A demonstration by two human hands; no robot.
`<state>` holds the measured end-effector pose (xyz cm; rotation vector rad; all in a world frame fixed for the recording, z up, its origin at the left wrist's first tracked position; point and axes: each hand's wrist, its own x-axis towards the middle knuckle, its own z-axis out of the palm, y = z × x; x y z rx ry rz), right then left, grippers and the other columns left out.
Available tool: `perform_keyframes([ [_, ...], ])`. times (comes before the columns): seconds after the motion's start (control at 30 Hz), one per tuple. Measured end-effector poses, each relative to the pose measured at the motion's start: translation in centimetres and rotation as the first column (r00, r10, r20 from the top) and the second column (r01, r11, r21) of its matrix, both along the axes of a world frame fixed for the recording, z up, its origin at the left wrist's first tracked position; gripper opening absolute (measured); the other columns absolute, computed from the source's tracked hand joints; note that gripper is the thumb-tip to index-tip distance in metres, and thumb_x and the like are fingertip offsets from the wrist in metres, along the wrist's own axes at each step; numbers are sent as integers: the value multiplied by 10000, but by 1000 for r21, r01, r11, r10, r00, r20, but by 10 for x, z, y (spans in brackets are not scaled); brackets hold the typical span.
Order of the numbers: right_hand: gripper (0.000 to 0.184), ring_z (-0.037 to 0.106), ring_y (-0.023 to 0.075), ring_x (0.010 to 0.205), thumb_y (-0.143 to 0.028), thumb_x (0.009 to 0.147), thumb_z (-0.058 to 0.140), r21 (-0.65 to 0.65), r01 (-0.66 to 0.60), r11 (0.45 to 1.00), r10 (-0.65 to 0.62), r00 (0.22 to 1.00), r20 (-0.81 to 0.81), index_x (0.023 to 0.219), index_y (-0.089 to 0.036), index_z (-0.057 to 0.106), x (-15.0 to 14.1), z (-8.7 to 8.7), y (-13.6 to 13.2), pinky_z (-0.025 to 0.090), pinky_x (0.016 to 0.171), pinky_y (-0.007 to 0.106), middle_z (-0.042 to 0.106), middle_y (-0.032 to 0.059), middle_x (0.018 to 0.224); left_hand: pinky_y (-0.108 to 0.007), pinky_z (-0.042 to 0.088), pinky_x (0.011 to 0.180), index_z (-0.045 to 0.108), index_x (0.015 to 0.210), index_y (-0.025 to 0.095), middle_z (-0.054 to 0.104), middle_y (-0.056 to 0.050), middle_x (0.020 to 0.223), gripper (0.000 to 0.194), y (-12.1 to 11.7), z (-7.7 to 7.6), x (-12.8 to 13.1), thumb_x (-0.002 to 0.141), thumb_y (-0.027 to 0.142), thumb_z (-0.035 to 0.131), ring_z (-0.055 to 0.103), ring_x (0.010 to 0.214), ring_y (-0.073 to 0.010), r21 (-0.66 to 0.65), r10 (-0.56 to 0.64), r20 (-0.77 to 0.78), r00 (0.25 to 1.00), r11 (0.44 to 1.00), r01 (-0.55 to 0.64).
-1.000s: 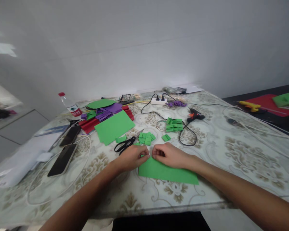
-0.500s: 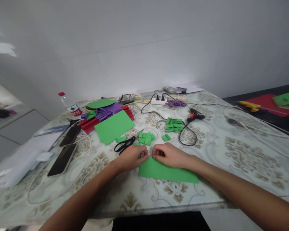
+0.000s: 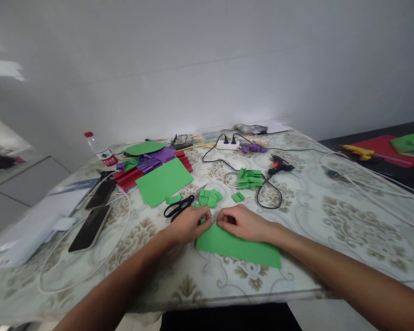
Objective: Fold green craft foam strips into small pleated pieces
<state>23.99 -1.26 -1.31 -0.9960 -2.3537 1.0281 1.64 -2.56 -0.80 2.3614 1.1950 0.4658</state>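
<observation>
My left hand (image 3: 192, 225) and right hand (image 3: 243, 222), both curled nearly closed, pinch far edge of green craft-paper sheet (image 3: 239, 248) on floral tablecloth (image 3: 307, 211) before me; black-handled scissors (image 3: 178, 208) beside left hand, 2 smartphones (image 3: 90, 229) farther left

No wording is coming through readably. The bottle (image 3: 98, 146) at the back left is carrying a red-and-white label (image 3: 109, 160), with pale marks showing on its red part, but they are appearing too small and blurred for any letter, brand or number.
</observation>
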Motion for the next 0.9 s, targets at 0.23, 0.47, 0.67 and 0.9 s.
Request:
perform_keyframes([
  [0.23,126,430,104,564,-247,849,585,-126,6,992,-31,980,-195,776,-151,621,0,-2,3,326,534,225,509,-37,615,-231,377,609,622,870,187,608,17,716,243,2,0,-2,960,388,518,532,647,-130,-15,107,156,982,994,-106],
  [0.47,143,413,104,564,-246,807,579,-175,70,982,-116,956,-270,710,-153,626,0,-4,8,301,532,229,478,-40,592,-239,402,648,596,877,193,602,18,732,188,3,1,-3,968,334,511,542,662,-136,101,215,265,940,963,-249],
  [0.67,153,437,112,585,-239,785,581,-175,101,979,-143,957,-253,662,-153,614,1,-4,9,315,548,234,503,-26,602,-264,435,711,577,900,206,660,-4,803,194,9,1,-10,979,356,483,607,746,-171,129,320,265,910,923,-363],
  [0.9,145,451,112,588,-236,782,581,-190,82,978,-125,966,-226,665,-158,610,2,-9,10,316,547,232,519,-26,608,-278,443,707,571,904,213,671,-10,791,198,15,1,-15,984,344,447,624,733,-187,168,388,178,904,894,-416],
])
